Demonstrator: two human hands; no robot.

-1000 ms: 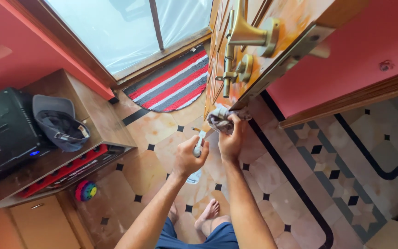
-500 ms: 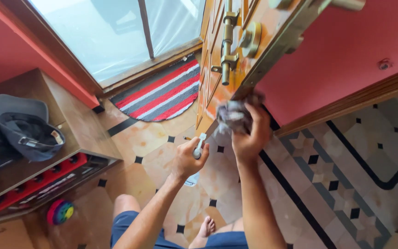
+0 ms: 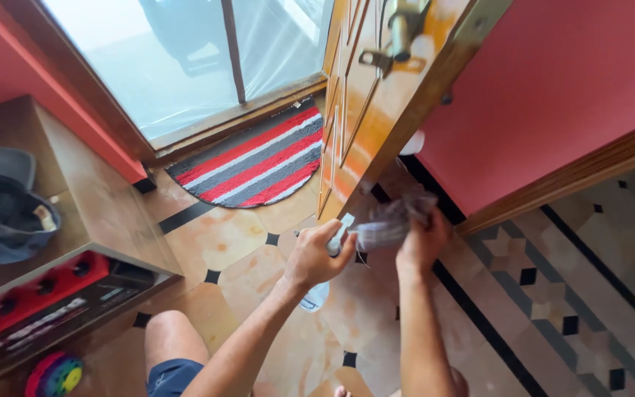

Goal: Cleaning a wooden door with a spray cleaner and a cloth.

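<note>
My left hand grips a clear spray bottle by its white head, the bottle hanging below my fist. My right hand holds a crumpled grey cloth, blurred by motion, low beside the edge of an open wooden door. The cloth sits just right of the bottle's nozzle. A brass handle sticks out of the door high above both hands.
A red, grey and white striped half-round mat lies before a glass door. A wooden shelf unit at left carries a grey cap. A coloured ball lies below it. My bare knee is bent over the tiled floor.
My right hand dropped with the cloth from the door edge near the handle to low down by the floor. I have crouched lower; the left hand kept the bottle.
</note>
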